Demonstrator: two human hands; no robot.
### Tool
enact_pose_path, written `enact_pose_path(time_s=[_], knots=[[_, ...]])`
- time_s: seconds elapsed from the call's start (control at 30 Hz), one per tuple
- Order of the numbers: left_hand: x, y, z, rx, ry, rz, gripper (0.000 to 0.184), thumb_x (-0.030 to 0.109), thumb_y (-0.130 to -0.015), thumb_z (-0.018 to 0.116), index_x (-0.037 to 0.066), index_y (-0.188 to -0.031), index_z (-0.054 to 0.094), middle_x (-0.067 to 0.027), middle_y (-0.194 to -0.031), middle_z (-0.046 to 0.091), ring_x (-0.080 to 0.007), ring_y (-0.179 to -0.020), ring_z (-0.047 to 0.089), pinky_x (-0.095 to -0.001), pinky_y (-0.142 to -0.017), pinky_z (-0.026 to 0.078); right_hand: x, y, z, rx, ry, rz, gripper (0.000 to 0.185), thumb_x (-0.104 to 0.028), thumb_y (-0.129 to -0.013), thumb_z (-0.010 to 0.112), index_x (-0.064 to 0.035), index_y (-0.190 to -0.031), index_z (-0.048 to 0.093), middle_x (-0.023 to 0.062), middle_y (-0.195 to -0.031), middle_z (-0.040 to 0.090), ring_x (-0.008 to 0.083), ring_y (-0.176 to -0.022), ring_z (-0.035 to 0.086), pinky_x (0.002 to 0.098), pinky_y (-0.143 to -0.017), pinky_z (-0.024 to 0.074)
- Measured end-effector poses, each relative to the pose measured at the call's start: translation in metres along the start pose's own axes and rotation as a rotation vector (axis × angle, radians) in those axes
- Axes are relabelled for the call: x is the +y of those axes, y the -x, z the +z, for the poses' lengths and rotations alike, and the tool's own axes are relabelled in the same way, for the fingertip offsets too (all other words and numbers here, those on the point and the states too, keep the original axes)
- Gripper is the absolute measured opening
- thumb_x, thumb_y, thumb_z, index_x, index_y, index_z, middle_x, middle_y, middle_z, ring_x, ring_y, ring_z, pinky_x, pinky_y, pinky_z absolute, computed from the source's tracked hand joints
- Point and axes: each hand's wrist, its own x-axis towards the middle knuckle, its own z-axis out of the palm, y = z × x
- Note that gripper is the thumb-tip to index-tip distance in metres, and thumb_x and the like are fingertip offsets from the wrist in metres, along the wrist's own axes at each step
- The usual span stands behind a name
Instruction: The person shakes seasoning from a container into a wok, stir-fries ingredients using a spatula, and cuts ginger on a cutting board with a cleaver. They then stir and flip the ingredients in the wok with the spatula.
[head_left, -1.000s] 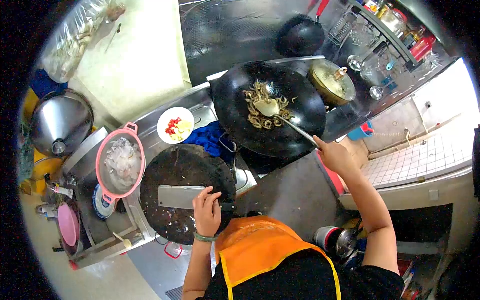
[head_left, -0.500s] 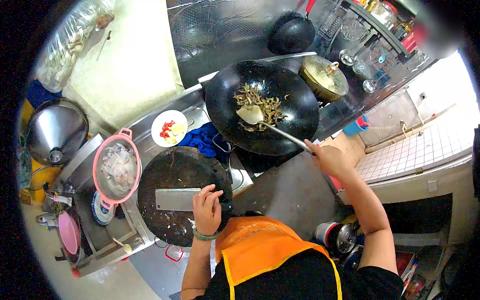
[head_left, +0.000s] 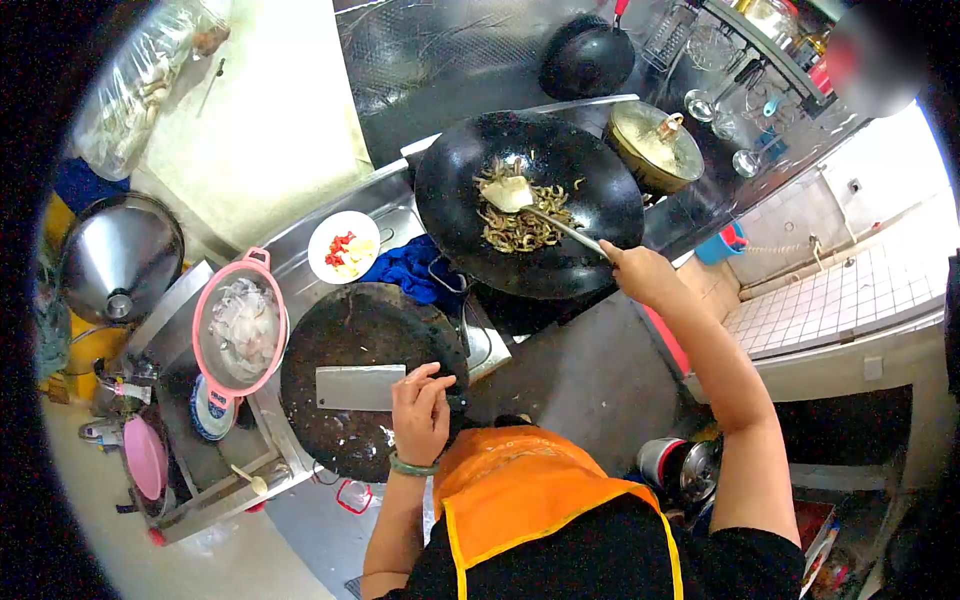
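Observation:
My right hand [head_left: 645, 276] is closed round the handle of a metal spatula [head_left: 568, 232]. The spatula's blade rests on small browned food pieces [head_left: 520, 226] in a large black wok [head_left: 465, 150]. My left hand [head_left: 420, 412], with a green bangle at the wrist, lies at the handle end of a cleaver [head_left: 358, 388]; its fingers are bent, and I cannot make out whether they grip it. The cleaver lies flat on a round dark chopping board [head_left: 345, 320].
A white plate [head_left: 343, 247] with red and yellow pieces and a blue cloth [head_left: 410, 270] lie between board and wok. Left of them stands a pink basket [head_left: 200, 320]. A glass-lidded pot [head_left: 655, 147] is right of the wok.
The spatula blade has shifted over the food, first down and left, then back up, with my right hand moving along. My left hand stays beside the cleaver. The view has shifted slightly.

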Motion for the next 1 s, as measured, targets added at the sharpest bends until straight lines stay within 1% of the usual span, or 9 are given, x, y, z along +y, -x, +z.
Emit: enact_pose_path(time_s=[0.2,0.37,0.47,0.53,0.6,0.73,0.77,0.9,1.0], knots=[[0.000,0.013,-0.012,-0.041,0.008,-0.093,0.024,-0.003,-0.082,0.059,0.008,-0.102,0.067,-0.0120,-0.116,0.062,-0.0306,-0.103,0.057,-0.0391,-0.088,0.047,0.055,0.040,-0.099,-0.025,-0.077,-0.174,0.047,-0.012,-0.075,0.070,-0.0148,-0.122,0.065,0.0183,-0.096,0.070,0.0326,-0.084,0.068,0.0399,-0.075,0.0522],[0.001,0.017,-0.009,-0.063,0.016,-0.095,0.026,-0.003,-0.080,0.060,0.008,-0.102,0.067,-0.0101,-0.116,0.061,-0.0265,-0.098,0.058,-0.0386,-0.087,0.044,0.043,0.034,-0.208,-0.450,0.176,-0.021,0.046,-0.014,-0.071,0.071,-0.0164,-0.117,0.068,0.0158,-0.090,0.071,0.0268,-0.076,0.069,0.0378,-0.070,0.0527],[0.003,0.015,-0.005,-0.049,0.031,-0.080,0.026,-0.003,-0.080,0.060,0.008,-0.103,0.067,-0.0111,-0.116,0.061,-0.0283,-0.100,0.058,-0.0388,-0.088,0.045,0.015,0.018,-0.200,-0.492,0.222,-0.121,0.044,-0.015,-0.073,0.068,-0.0172,-0.117,0.069,0.0144,-0.084,0.070,0.0264,-0.073,0.068,0.0380,-0.067,0.0525],[0.005,0.016,-0.005,-0.037,0.040,-0.076,0.026,-0.004,-0.080,0.060,0.008,-0.103,0.067,-0.0112,-0.116,0.061,-0.0284,-0.100,0.058,-0.0389,-0.089,0.044,0.045,-0.014,-0.102,-0.199,0.127,-0.291,0.043,-0.015,-0.077,0.061,-0.0192,-0.120,0.067,0.0159,-0.082,0.069,0.0311,-0.074,0.067,0.0395,-0.069,0.0537],[0.007,0.015,-0.006,-0.008,0.045,-0.080,0.027,-0.004,-0.078,0.061,0.008,-0.102,0.067,-0.0090,-0.115,0.061,-0.0247,-0.096,0.059,-0.0390,-0.089,0.043,0.034,-0.027,-0.006,-0.048,0.084,-0.096,0.056,-0.015,-0.081,0.061,-0.0186,-0.136,0.052,0.0213,-0.091,0.068,0.0385,-0.082,0.066,0.0459,-0.075,0.0527],[0.005,0.019,-0.013,-0.010,-0.005,-0.071,0.028,-0.004,-0.078,0.061,0.008,-0.102,0.067,-0.0090,-0.116,0.060,-0.0253,-0.096,0.059,-0.0393,-0.089,0.043,0.001,-0.009,0.051,0.145,-0.259,0.104,0.052,-0.020,-0.086,0.062,-0.0157,-0.137,0.051,0.0248,-0.091,0.066,0.0419,-0.081,0.065,0.0482,-0.074,0.0507],[0.003,0.019,-0.013,-0.014,-0.017,-0.063,0.028,-0.004,-0.078,0.062,0.008,-0.103,0.067,-0.0090,-0.116,0.060,-0.0253,-0.096,0.059,-0.0393,-0.089,0.043,0.011,-0.006,0.070,0.292,-0.297,0.013,0.051,-0.021,-0.088,0.062,-0.0156,-0.137,0.051,0.0196,-0.081,0.067,0.0345,-0.065,0.065,0.0435,-0.060,0.0505],[0.006,0.014,-0.013,-0.031,-0.006,-0.064,0.027,-0.003,-0.078,0.062,0.008,-0.103,0.067,-0.0091,-0.116,0.060,-0.0257,-0.096,0.059,-0.0394,-0.089,0.043,0.009,0.032,0.041,0.060,-1.121,0.206,0.044,-0.022,-0.095,0.058,-0.0150,-0.138,0.052,-0.0013,-0.065,0.051,0.0069,-0.047,0.044,0.0241,-0.040,0.0353],[0.007,0.008,-0.009,-0.064,-0.006,-0.032,0.026,-0.003,-0.079,0.062,0.008,-0.102,0.067,-0.0090,-0.116,0.060,-0.0253,-0.095,0.059,-0.0393,-0.089,0.043,0.024,0.057,0.023,-0.218,-1.550,0.455,0.042,-0.020,-0.097,0.054,-0.0159,-0.139,0.051,0.0004,-0.067,0.051,0.0079,-0.046,0.044,0.0227,-0.039,0.0342]])
